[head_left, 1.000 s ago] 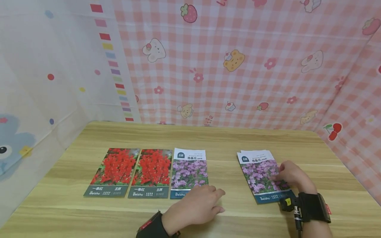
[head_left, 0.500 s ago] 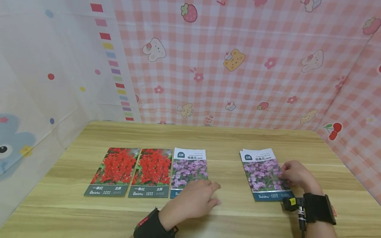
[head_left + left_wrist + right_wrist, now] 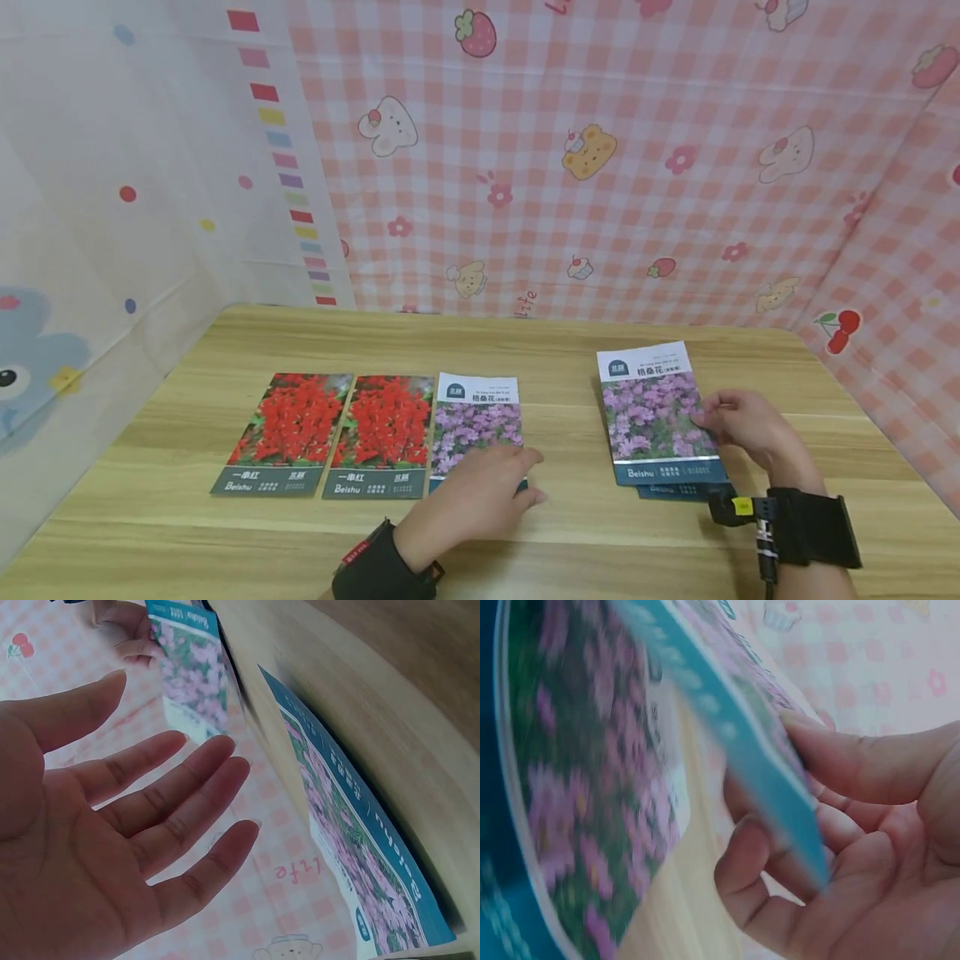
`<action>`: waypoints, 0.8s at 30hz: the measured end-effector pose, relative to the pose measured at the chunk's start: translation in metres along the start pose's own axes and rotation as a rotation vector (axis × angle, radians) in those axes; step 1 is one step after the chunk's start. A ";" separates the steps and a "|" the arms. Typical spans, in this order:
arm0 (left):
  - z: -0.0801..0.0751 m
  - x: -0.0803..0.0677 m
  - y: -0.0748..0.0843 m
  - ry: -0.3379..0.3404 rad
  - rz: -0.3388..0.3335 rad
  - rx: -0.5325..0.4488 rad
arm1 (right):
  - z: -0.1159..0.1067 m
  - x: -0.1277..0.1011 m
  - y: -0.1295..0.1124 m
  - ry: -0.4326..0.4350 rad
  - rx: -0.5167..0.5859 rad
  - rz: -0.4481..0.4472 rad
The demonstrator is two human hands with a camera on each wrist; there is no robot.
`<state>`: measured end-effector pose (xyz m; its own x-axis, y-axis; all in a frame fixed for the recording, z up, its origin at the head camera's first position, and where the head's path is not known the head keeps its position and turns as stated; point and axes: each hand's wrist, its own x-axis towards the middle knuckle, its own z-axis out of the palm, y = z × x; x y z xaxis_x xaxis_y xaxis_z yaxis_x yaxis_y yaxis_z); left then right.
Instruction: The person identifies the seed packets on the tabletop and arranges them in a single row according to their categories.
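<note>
At the right of the head view, my right hand (image 3: 753,429) pinches the edge of a purple-flower seed packet (image 3: 652,417) between thumb and fingers. That packet is lifted and tilted over another purple-flower packet (image 3: 592,787), of which mostly the blue lower edge shows in the head view. My left hand (image 3: 476,492) hovers palm-in with relaxed, spread fingers, holding nothing. In the head view it covers the lower part of a third purple-flower packet (image 3: 477,412); the left wrist view shows hand and packet apart.
Two red-flower seed packets (image 3: 292,425) lie side by side at the left, in a row with the third purple packet. Bare wooden table (image 3: 562,400) separates that row from the right-hand packets. Patterned cloth (image 3: 525,167) walls the back and sides.
My right hand has lifted the top purple-flower packet off the one beneath, uncovering that one's lower edge. My left hand has drifted slightly left and toward the back.
</note>
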<state>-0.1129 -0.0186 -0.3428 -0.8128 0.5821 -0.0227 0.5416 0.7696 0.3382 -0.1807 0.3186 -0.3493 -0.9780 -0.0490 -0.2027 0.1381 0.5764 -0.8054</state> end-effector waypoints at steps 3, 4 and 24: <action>-0.001 -0.001 -0.001 0.003 -0.016 -0.010 | 0.006 0.001 -0.009 0.012 0.071 -0.023; -0.001 -0.001 -0.001 0.008 -0.017 -0.005 | 0.008 0.001 -0.011 0.016 0.087 -0.028; 0.003 0.003 -0.004 -0.018 0.008 0.085 | 0.051 0.007 -0.041 -0.047 0.175 -0.117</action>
<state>-0.1167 -0.0190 -0.3474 -0.8051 0.5920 -0.0376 0.5646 0.7842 0.2573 -0.1857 0.2530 -0.3461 -0.9811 -0.1479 -0.1244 0.0527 0.4146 -0.9085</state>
